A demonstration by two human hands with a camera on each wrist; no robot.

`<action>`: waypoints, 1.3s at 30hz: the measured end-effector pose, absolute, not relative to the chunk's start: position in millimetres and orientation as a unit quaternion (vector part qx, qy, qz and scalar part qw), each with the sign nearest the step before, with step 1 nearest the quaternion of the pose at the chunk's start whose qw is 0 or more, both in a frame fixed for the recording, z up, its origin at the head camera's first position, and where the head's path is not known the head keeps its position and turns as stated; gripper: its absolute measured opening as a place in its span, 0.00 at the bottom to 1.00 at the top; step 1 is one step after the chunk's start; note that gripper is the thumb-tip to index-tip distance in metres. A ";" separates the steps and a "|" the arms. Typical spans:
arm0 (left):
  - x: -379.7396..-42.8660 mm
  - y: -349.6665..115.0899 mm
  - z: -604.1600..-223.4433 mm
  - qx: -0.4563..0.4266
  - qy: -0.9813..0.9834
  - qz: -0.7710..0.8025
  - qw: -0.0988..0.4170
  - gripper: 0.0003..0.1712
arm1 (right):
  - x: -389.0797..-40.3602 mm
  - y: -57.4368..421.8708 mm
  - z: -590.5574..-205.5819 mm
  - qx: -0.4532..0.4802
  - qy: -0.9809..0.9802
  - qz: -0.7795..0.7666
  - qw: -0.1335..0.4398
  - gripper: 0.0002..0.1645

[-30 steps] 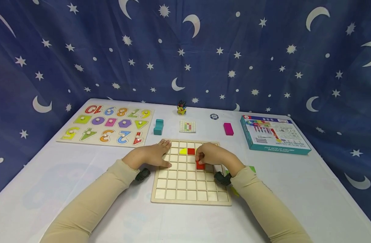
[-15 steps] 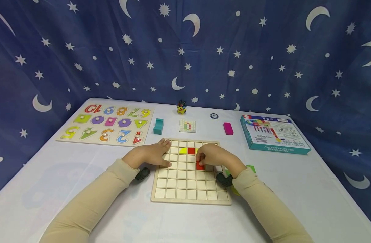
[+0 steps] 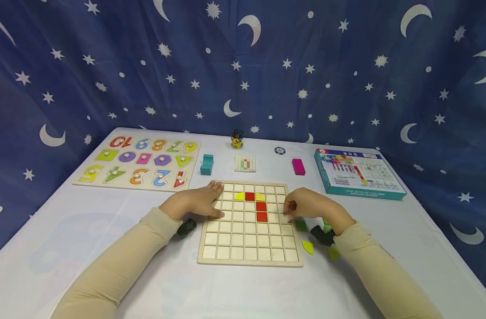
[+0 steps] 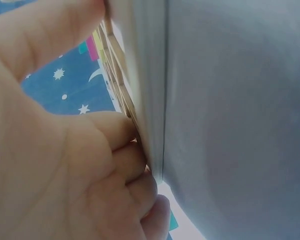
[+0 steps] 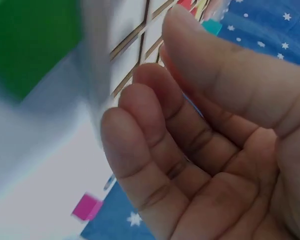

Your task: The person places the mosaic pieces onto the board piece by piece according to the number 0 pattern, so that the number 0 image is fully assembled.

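A wooden grid board (image 3: 237, 253) lies flat on the table. My left hand (image 3: 199, 201) rests on its left edge, with thumb and fingertips on the frame. In the grid's upper rows sit three red square tiles, the lowest red tile (image 3: 262, 216) in line under another. Beside the top red tile (image 3: 249, 196) are two yellow quarter-round pieces, including the left yellow piece (image 3: 240, 196). My right hand (image 3: 312, 204) hovers over the board's right edge. In the right wrist view its fingers are loosely bent with nothing between them. A green tile (image 3: 301, 225) lies below that hand.
Yellow quarter-round pieces (image 3: 308, 247) lie right of the board, close to the right wrist. Behind stand a pattern card (image 3: 244, 164), a teal block (image 3: 206, 165), a magenta block (image 3: 298, 167), a toy figure (image 3: 237, 139) and a box (image 3: 362, 175). A number puzzle (image 3: 147, 150) lies back left.
My right hand has let go of the lowest red tile and moved right to the board's edge, uncovering the red tiles and the right yellow piece. The left hand has stayed put.
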State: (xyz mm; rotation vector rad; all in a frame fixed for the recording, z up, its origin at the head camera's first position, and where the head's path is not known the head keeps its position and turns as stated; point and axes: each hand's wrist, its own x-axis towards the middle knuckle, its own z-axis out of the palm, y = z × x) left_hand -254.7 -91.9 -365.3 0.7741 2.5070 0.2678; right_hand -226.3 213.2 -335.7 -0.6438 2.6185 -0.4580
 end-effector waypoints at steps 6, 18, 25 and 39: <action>-254.5 -92.0 -365.6 0.283 0.920 0.103 0.250 0.51 | -217.0 236.7 -337.2 -0.193 0.942 -0.171 0.216 0.04; -254.0 -91.8 -366.0 0.284 0.921 0.104 0.247 0.51 | -193.8 269.8 -346.4 -0.132 0.948 -0.180 0.227 0.07; -254.3 -92.0 -365.2 0.283 0.920 0.107 0.250 0.51 | -187.0 273.0 -347.7 -0.104 0.946 -0.175 0.252 0.12; -254.4 -92.2 -365.6 0.286 0.920 0.105 0.248 0.51 | -185.0 264.5 -348.8 -0.103 0.948 -0.162 0.253 0.12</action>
